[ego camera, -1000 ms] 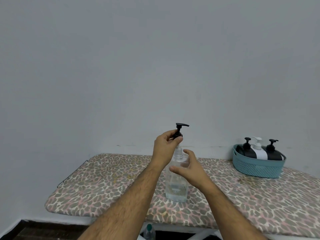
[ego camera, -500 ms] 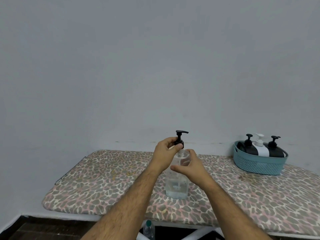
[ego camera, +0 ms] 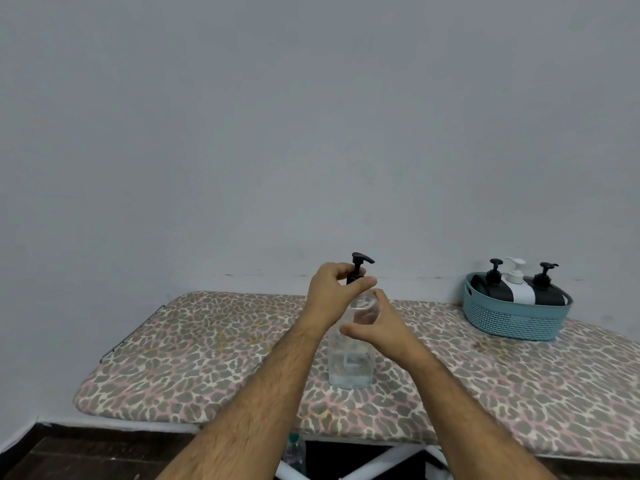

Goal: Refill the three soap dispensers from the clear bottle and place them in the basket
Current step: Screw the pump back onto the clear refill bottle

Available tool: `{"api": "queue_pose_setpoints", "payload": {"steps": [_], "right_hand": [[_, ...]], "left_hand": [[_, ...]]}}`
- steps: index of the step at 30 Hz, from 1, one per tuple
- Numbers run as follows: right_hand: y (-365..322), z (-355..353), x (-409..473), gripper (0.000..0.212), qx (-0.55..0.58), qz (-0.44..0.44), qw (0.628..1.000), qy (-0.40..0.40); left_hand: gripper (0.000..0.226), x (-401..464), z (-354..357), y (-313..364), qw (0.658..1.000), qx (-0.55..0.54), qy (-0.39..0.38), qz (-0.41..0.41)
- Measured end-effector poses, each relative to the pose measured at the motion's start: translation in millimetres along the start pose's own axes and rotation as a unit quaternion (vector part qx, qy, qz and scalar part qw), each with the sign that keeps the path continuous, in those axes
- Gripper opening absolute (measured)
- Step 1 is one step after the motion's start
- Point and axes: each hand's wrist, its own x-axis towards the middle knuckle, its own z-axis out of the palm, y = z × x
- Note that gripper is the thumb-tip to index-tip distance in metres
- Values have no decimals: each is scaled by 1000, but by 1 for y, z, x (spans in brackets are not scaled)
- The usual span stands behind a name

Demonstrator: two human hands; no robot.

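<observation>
The black pump head (ego camera: 360,270), pinched in the left hand (ego camera: 330,299), now sits lower than a second ago, its collar down at the mouth of the clear plastic bottle (ego camera: 351,358) instead of raised above the bare threaded neck. The right hand (ego camera: 375,329) now curls closer around the bottle's shoulder.

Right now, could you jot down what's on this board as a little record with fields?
Surface: patterned board against a grey wall
Middle: clear bottle standing upright, a little liquid at the bottom
Left hand: pinches the black pump at the bottle's neck
Right hand: curled round the bottle's upper part
Far right: teal basket holding three dispensers, two black, one white
Under the board: small bottle
</observation>
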Motion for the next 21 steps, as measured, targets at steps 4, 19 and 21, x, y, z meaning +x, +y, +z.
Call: {"api": "queue_pose_setpoints", "payload": {"steps": [4,19,21], "right_hand": [[4,-1,1,74,5,3,1000,5],[4,3,-1,76,8,-10,1000,11],[6,3,0,74,12,-6,1000,15]], "left_hand": [[28,-2,-3,-1,999,-21,37,-12],[20,-4,3,6,1000,-2,22,-18],[32,-5,-3,6,999,-29,17,-21]]}}
